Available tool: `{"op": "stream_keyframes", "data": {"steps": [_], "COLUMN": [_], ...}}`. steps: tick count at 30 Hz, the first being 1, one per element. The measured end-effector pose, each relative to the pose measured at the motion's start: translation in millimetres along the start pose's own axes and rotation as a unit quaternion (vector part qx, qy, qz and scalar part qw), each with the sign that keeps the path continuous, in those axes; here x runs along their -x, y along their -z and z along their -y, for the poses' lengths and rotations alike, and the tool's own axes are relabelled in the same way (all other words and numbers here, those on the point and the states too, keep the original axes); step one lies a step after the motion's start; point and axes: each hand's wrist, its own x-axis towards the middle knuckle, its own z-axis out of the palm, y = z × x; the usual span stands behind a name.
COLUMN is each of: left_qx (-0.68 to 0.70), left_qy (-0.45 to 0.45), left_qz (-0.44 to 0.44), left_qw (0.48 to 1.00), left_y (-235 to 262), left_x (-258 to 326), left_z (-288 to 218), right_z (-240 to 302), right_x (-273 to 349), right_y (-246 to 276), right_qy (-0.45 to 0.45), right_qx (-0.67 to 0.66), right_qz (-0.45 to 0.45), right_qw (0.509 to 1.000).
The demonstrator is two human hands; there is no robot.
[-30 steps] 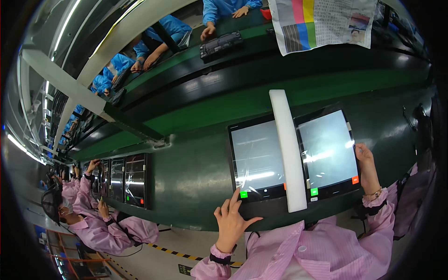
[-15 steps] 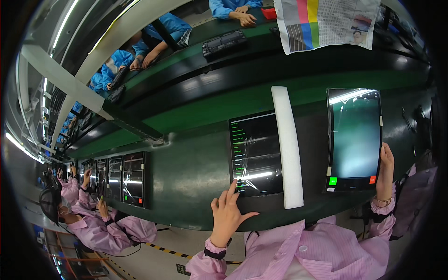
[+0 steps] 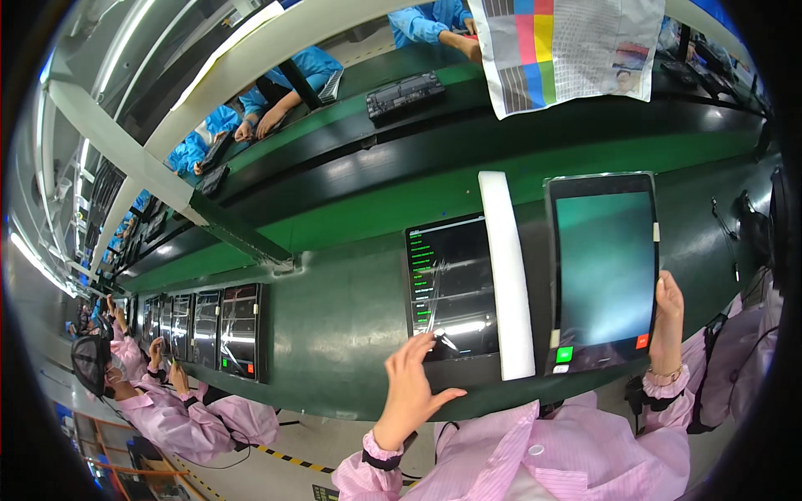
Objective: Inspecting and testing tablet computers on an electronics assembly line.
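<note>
I've got two tablets in front of me on the green surface point(image 3: 334, 326), split by a white divider point(image 3: 505, 275). My left hand point(image 3: 413, 392) is open, fingers spread, fingertips touching the lower edge of the left tablet point(image 3: 449, 288), which shows a dark screen with green list lines and lies flat. My right hand point(image 3: 668, 321) is clamped on the right edge of the right tablet point(image 3: 603, 267), and that one looks lifted and tilted toward me, screen a plain teal with a green and a red button at the bottom. To my eye this is the screen-check step: one unit held up for inspection, the other being tapped. The next move calls for a careful touch on the right spot, and a firm hold on the right tablet. A person in pink point(image 3: 167, 409) works at more tablets off to my left.
</note>
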Motion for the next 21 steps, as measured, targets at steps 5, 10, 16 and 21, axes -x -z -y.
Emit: {"op": "stream_keyframes", "data": {"steps": [5, 10, 16, 21], "left_qx": [0.663, 0.735, 0.783, 0.708], "left_qy": [0.070, 0.222, 0.192, 0.257], "left_qz": [0.147, 0.017, -0.036, -0.066], "left_qw": [0.731, 0.641, 0.591, 0.654], "left_y": [-30.6, -47.2, -48.3, -47.6], "left_x": [-21.0, -23.2, -15.6, -11.7], "left_z": [-44.9, -56.6, -49.3, -52.4], "right_z": [3.2, -18.7, 36.1, 59.4], "right_x": [30.5, 54.3, 29.1, -4.5], "right_y": [-48.8, -65.0, -77.3, -82.5], "right_qy": [0.006, 0.009, 0.018, 0.071], "right_qx": [-0.052, -0.087, 0.052, 0.016], "right_qz": [0.009, 0.056, 0.170, 0.174], "right_qw": [0.999, 0.995, 0.984, 0.982]}}
